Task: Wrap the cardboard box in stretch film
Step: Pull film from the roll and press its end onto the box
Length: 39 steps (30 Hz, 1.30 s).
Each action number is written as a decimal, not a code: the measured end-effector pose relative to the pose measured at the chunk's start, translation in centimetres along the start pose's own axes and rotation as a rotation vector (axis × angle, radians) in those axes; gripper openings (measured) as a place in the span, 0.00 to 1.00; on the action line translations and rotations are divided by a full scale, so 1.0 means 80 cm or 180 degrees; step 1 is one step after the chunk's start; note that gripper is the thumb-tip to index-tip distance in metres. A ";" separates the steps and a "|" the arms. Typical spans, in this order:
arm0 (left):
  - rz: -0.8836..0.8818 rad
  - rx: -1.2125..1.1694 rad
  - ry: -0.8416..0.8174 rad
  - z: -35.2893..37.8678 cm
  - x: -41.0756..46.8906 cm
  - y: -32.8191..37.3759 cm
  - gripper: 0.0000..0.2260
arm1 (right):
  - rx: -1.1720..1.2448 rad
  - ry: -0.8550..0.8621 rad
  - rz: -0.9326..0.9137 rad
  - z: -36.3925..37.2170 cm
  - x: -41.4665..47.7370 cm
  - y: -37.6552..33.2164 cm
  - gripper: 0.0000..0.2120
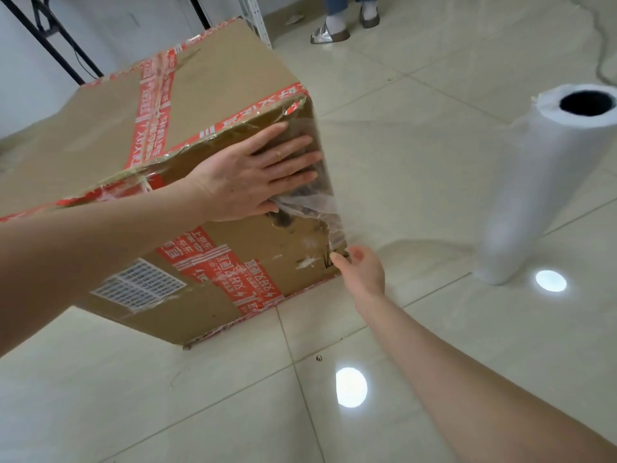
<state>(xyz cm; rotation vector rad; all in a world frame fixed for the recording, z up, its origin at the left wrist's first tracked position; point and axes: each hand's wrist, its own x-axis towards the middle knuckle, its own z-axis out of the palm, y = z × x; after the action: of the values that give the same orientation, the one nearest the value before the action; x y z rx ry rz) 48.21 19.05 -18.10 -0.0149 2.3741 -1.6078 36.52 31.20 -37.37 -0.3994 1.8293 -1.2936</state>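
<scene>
A large cardboard box [207,95] with red printed tape stands on the tiled floor. My left hand [257,168] lies flat with straight fingers on the upper part of its near side, pressing the end of the clear stretch film [320,208] against the cardboard. My right hand [362,272] is at the box's lower right corner, fingertips at the film's crumpled edge there; whether it pinches the film is hidden. A sheet of film stretches from that corner to the white film roll [534,182], which stands upright on the floor to the right.
A person's feet [344,25] in slippers stand at the top beyond the box. Black table legs [50,38] and a white perforated post [257,18] are behind the box. A cable [601,45] runs along the floor at the top right.
</scene>
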 end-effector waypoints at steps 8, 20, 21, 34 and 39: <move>0.0065 -0.0001 0.0054 0.008 -0.001 0.002 0.31 | 0.2400 -0.0297 0.1595 0.007 0.034 -0.043 0.26; 0.0078 0.0006 -0.0034 0.001 -0.001 -0.001 0.31 | 0.3023 -0.1144 0.1987 0.004 0.015 0.049 0.11; 0.0077 -0.0010 -0.0059 0.000 -0.002 -0.001 0.31 | 0.3012 -0.1189 0.2042 0.011 0.010 0.053 0.11; 0.0208 0.0020 -0.0160 -0.001 -0.008 -0.005 0.29 | 0.3403 -0.1017 0.1929 0.046 -0.003 0.076 0.13; 0.0242 0.0050 -0.0100 0.004 -0.009 -0.004 0.28 | 0.3295 -0.1123 0.1918 0.045 -0.013 0.091 0.09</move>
<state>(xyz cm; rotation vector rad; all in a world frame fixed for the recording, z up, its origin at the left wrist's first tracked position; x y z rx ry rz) 48.89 18.78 -17.80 0.0521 2.3096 -1.5798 41.42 32.69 -43.77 0.4363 0.7120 -1.4068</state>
